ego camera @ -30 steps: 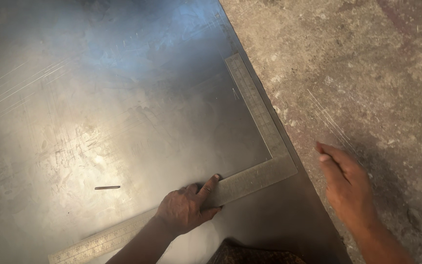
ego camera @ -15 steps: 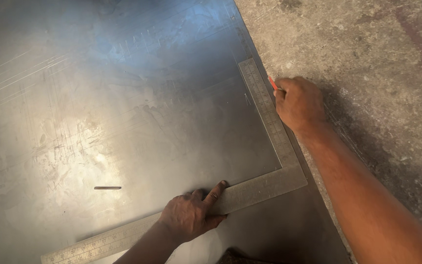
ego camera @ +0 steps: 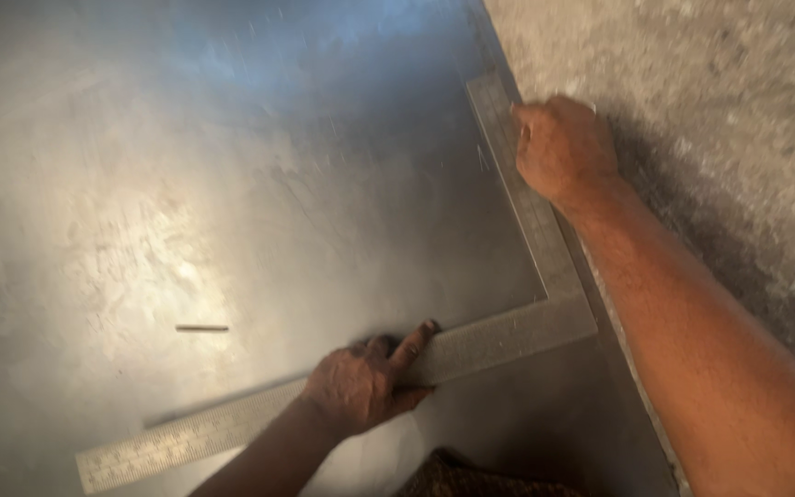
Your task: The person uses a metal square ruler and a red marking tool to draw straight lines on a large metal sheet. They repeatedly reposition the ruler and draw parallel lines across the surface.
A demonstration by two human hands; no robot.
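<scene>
The right hand [ego camera: 563, 147] has come off the floor [ego camera: 710, 110] to close in a fist on the square [ego camera: 508, 336], with left fingers [ego camera: 411, 342] pressing it flat on the sheet [ego camera: 232, 166].

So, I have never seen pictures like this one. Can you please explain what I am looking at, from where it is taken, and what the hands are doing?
The picture comes from a camera worn on a person's head, looking down at their own two bare hands. No machine is involved. A large metal sheet lies on a rough concrete floor. On the sheet rests an L-shaped steel square, a measuring tool. The left hand presses flat on its long arm. The right hand is closed in a fist at the short arm, near the sheet's edge; whether it grips anything is hidden. A small thin rod lies apart on the sheet.
</scene>
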